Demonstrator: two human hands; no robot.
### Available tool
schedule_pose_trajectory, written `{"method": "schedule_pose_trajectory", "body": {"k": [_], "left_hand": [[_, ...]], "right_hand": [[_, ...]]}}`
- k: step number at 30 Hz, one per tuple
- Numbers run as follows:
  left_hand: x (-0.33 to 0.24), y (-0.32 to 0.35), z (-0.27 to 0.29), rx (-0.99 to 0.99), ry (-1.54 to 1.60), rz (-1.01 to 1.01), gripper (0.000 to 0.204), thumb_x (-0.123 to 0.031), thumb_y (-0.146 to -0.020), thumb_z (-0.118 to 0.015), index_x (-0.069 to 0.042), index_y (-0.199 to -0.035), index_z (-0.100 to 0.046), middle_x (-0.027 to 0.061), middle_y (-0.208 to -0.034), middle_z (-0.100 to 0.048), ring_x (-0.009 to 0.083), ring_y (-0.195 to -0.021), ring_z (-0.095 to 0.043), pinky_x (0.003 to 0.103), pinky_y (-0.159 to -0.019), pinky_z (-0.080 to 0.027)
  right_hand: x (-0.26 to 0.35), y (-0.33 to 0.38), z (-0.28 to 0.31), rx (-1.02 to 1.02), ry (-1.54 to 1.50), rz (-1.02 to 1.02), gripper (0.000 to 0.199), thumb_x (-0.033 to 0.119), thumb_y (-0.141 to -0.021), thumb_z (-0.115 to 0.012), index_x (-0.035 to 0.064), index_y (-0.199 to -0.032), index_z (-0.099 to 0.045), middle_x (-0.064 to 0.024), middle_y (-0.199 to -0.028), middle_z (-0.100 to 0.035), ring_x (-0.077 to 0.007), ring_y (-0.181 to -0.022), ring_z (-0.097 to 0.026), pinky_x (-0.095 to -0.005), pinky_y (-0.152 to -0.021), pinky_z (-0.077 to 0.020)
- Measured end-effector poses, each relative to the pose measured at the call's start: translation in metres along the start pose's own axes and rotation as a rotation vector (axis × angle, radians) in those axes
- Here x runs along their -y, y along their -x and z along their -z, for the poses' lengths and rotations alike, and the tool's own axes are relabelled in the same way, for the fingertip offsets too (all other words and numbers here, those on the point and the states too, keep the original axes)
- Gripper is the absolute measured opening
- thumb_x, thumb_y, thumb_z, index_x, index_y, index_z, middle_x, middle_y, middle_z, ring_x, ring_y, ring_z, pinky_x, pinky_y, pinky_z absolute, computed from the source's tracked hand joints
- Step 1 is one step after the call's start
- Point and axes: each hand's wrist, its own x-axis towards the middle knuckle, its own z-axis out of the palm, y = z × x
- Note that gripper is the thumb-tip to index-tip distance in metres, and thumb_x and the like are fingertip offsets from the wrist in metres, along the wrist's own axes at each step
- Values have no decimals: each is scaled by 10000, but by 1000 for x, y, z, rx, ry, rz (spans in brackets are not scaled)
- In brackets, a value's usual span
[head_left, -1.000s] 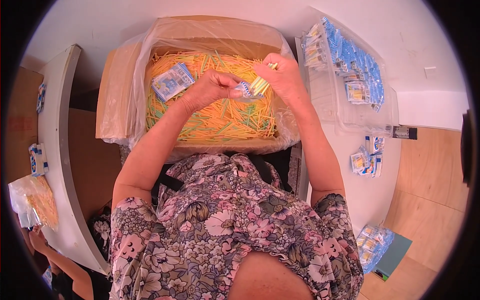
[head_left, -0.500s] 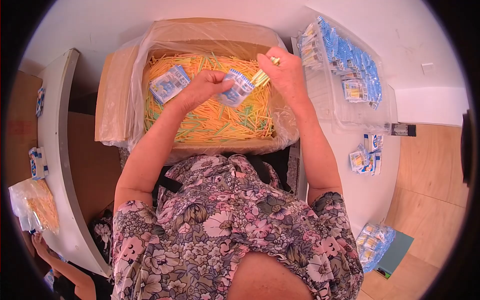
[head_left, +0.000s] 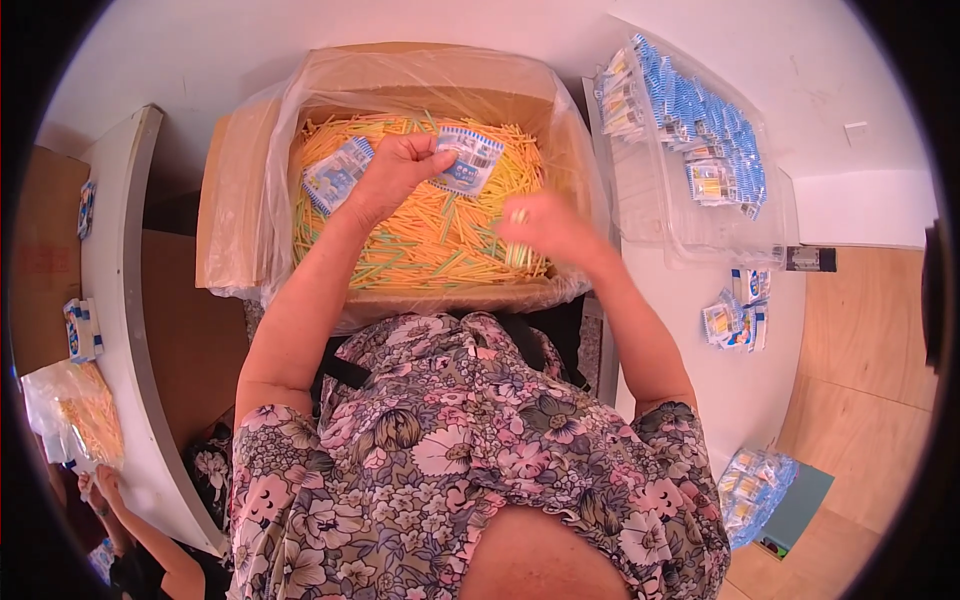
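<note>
My left hand (head_left: 393,172) pinches a small blue-and-white printed packet (head_left: 474,165) by its left side, above an open carton. My right hand (head_left: 550,225), smeared by motion, is closed around a small bunch of thin pale-yellow sticks (head_left: 518,243) that point downward. It is to the right of the packet and lower, over the carton's right part. Loose orange, yellow and green sticks (head_left: 430,240) fill the plastic-lined cardboard carton (head_left: 430,65). A second blue-and-white packet (head_left: 338,176) rests on them to the left, partly behind my left wrist.
At the right, a clear plastic bin (head_left: 655,215) holds rows of filled packets (head_left: 700,110). Several loose packets (head_left: 735,320) lie on the white table below it. Left, beyond a white panel (head_left: 150,350), are a bag of orange sticks (head_left: 92,415) and another person's hands (head_left: 100,485).
My right hand has moved down with the bunch of sticks, away from the packet. My left hand has raised the packet slightly, and it lies flatter to view.
</note>
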Motion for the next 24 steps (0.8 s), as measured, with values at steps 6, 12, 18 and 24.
{"method": "schedule_pose_trajectory", "body": {"k": [6,12,18,24], "left_hand": [[-12,6,-8,55,-122,13,87,-71,-786,-711,-18,-855,-708,5,-797,-672,58,-767,-583,215,-731,-465],[-11,4,-9,167,-125,-33,94,-51,-782,-705,-14,-869,-705,34,-938,-679,82,-839,-585,245,-768,-476],[-15,4,-8,275,-127,13,110,-70,-789,-703,-25,-889,-707,22,-977,-669,86,-867,-570,256,-798,-465],[-6,4,0,181,-145,58,125,-120,-813,-692,-22,-889,-712,-28,-772,-635,53,-756,-526,228,-723,-446]], "right_hand": [[25,-15,51,-206,-703,-71,191,202,-831,-672,76,-711,-593,59,-629,-520,-10,-547,-475,-187,-459,-349],[35,-36,51,-189,-614,-23,207,229,-827,-683,85,-710,-591,66,-607,-508,2,-530,-439,-175,-445,-307],[40,-46,43,-290,-215,67,273,279,-807,-668,29,-716,-606,13,-574,-515,-64,-550,-441,-257,-500,-349],[60,-43,33,-345,-58,166,272,271,-831,-673,22,-778,-578,26,-597,-506,-41,-582,-434,-229,-516,-358]]}}
